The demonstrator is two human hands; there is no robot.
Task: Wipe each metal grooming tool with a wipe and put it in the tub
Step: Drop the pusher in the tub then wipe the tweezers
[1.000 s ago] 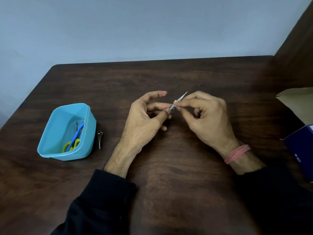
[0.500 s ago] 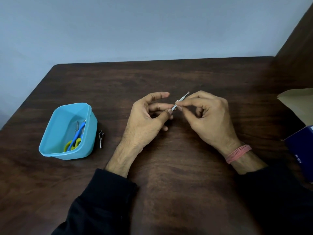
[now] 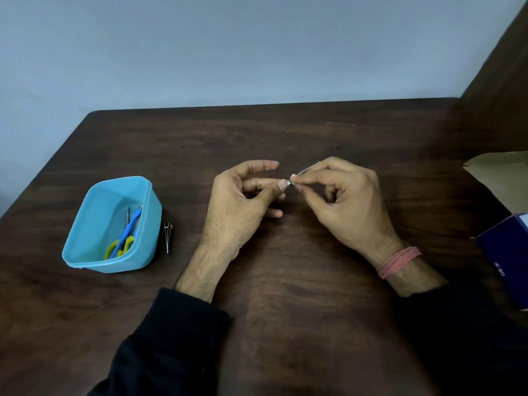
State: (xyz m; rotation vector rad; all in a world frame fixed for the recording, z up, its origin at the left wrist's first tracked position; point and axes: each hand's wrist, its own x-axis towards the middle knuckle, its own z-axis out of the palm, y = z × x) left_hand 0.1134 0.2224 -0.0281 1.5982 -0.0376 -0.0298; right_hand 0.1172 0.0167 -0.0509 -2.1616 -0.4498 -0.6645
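Over the middle of the dark wooden table, both my hands hold one thin metal tool [image 3: 310,167]. My left hand [image 3: 237,204] pinches its near end between thumb and a finger. My right hand [image 3: 343,201] pinches it just beyond, and the far tip pokes out above the fingers. I cannot make out a wipe between the fingers. A light blue tub [image 3: 120,182] stands at the left. It holds blue and yellow scissors [image 3: 123,241] and a small metal tool [image 3: 127,217]. A metal nail clipper [image 3: 168,237] lies on the table against the tub's right side.
A brown cardboard flap [image 3: 500,172] and a dark blue box [image 3: 505,252] sit at the right edge. A dark wooden panel rises at the far right corner, and a pale wall stands behind the table.
My right fingers have slid along the tool, so less of its tip shows. Both hands stay in about the same spot.
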